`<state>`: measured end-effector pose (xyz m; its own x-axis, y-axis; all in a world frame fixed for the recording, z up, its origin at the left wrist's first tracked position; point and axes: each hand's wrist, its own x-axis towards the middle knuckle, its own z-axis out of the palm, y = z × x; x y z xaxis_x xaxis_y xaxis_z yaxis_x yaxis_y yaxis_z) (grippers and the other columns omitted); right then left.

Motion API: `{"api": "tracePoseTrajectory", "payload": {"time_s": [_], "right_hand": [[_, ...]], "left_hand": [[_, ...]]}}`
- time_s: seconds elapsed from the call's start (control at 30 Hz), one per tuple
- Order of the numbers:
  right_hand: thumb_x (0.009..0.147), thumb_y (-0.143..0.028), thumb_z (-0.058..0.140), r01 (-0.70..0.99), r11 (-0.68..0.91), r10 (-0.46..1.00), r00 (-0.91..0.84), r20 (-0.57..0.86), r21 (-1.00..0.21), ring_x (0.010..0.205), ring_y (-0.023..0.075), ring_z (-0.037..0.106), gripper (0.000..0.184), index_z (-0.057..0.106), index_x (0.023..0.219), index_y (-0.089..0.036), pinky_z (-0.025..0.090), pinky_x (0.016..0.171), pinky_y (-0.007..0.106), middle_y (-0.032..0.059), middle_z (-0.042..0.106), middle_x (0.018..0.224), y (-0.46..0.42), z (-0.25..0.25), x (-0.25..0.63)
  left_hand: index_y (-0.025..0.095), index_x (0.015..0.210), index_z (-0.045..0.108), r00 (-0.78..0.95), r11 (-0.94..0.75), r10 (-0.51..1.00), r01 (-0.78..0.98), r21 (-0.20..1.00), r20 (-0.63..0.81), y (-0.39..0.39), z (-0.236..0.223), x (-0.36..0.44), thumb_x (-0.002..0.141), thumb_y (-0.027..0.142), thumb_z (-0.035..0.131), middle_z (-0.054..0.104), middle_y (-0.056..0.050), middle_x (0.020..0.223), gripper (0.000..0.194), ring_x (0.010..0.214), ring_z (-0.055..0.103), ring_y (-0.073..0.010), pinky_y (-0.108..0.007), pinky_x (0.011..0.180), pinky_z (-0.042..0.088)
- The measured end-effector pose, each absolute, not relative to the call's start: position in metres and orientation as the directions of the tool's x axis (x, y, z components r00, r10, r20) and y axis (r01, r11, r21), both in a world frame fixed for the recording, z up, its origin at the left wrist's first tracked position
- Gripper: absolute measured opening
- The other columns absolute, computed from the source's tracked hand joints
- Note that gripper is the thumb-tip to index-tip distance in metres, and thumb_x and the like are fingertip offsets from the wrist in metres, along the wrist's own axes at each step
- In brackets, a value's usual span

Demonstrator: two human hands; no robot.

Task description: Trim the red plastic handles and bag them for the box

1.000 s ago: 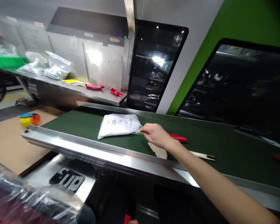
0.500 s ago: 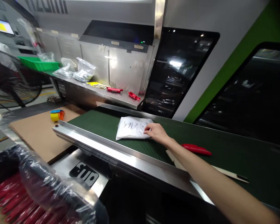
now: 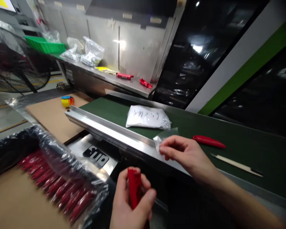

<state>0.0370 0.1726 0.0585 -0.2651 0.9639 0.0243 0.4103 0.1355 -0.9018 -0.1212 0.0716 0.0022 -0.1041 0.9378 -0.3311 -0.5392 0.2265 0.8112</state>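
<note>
My left hand point(image 3: 125, 210) is closed around a red plastic handle-like part point(image 3: 133, 187), held upright below the conveyor's metal edge. Between the fingertips of my right hand point(image 3: 183, 152) is a small clear plastic bag point(image 3: 157, 142), raised over the conveyor's near rail. Just beyond it, a white plastic packet point(image 3: 146, 117) with handwritten figures lies on the green ribbed belt point(image 3: 102, 109). To the right on the same belt rest another red part point(image 3: 208, 141) and a slim cream-coloured tool point(image 3: 237, 163) with a dark end.
At lower left, a box lined with clear plastic point(image 3: 69, 168) holds a row of bagged red parts point(image 3: 59, 190). A tape roll point(image 3: 67, 101) sits on cardboard point(image 3: 47, 114). The back metal shelf point(image 3: 138, 87) carries bags point(image 3: 91, 54) and red pieces point(image 3: 124, 76). A fan point(image 3: 16, 63) stands left.
My right hand has come back from the white packet towards me, now with a clear bag. My left hand has entered view with the red part. The view has shifted downward.
</note>
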Motion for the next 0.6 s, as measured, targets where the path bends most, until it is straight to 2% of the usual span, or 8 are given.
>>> {"api": "tracePoseTrajectory", "payload": {"time_s": [0.07,0.13,0.23,0.33,0.43,0.6], "right_hand": [[0.084,-0.038,0.070,0.340,0.067,0.952,-0.302,-0.042,-0.938,0.068,0.0103,0.060,0.021,0.067,0.083,-0.017,0.049,0.061,0.021,-0.0007,0.066,0.076,0.136,0.051,0.031],[0.088,-0.035,0.065,0.294,0.025,0.932,-0.352,-0.083,-0.956,0.071,0.0101,0.061,0.017,0.069,0.087,-0.019,0.049,0.064,0.020,-0.0005,0.068,0.080,0.111,0.042,0.029],[0.095,-0.030,0.055,0.318,0.012,0.911,-0.394,-0.121,-0.948,0.072,0.0094,0.061,0.017,0.070,0.094,-0.021,0.049,0.067,0.020,-0.0011,0.068,0.082,0.088,0.027,0.034],[0.095,-0.028,0.054,0.349,-0.023,0.909,-0.383,-0.165,-0.937,0.076,0.0095,0.063,0.017,0.070,0.096,-0.022,0.050,0.069,0.019,-0.0015,0.070,0.085,0.076,0.015,0.042],[0.092,-0.031,0.058,0.347,-0.081,0.939,-0.289,-0.189,-0.934,0.071,0.0110,0.064,0.017,0.071,0.093,-0.020,0.052,0.066,0.020,-0.0003,0.070,0.080,0.067,0.007,0.048],[0.091,-0.038,0.059,0.332,-0.097,0.992,-0.040,-0.117,-0.938,0.070,0.0111,0.063,0.021,0.066,0.092,-0.018,0.052,0.064,0.020,0.0005,0.068,0.080,0.055,-0.003,0.055]], "left_hand": [[0.024,0.106,0.049,-0.121,0.156,0.964,-0.466,0.871,-0.238,0.077,0.011,-0.119,0.072,0.028,0.082,0.061,0.001,0.087,0.048,0.049,0.050,-0.0062,-0.019,0.046,0.041],[0.023,0.106,0.050,-0.076,0.151,0.977,-0.415,0.897,-0.200,0.078,0.011,-0.119,0.076,0.028,0.079,0.059,0.002,0.086,0.043,0.052,0.050,-0.0054,-0.018,0.049,0.042],[0.022,0.107,0.050,0.042,0.238,0.970,-0.378,0.895,-0.241,0.070,0.000,-0.120,0.082,0.031,0.074,0.056,0.002,0.086,0.036,0.056,0.050,-0.0058,-0.018,0.049,0.040],[0.022,0.110,0.049,0.120,0.312,0.950,-0.321,0.894,-0.289,0.059,-0.013,-0.120,0.086,0.033,0.070,0.055,0.000,0.089,0.034,0.060,0.052,-0.0076,-0.019,0.050,0.041],[0.023,0.109,0.049,0.127,0.327,0.944,-0.238,0.915,-0.305,0.052,-0.019,-0.115,0.088,0.028,0.066,0.054,0.001,0.088,0.028,0.060,0.051,-0.0075,-0.019,0.052,0.040],[0.023,0.108,0.048,0.098,0.310,0.950,-0.184,0.933,-0.296,0.047,-0.018,-0.106,0.087,0.025,0.064,0.054,0.002,0.085,0.027,0.059,0.050,-0.0078,-0.020,0.054,0.041]]}}
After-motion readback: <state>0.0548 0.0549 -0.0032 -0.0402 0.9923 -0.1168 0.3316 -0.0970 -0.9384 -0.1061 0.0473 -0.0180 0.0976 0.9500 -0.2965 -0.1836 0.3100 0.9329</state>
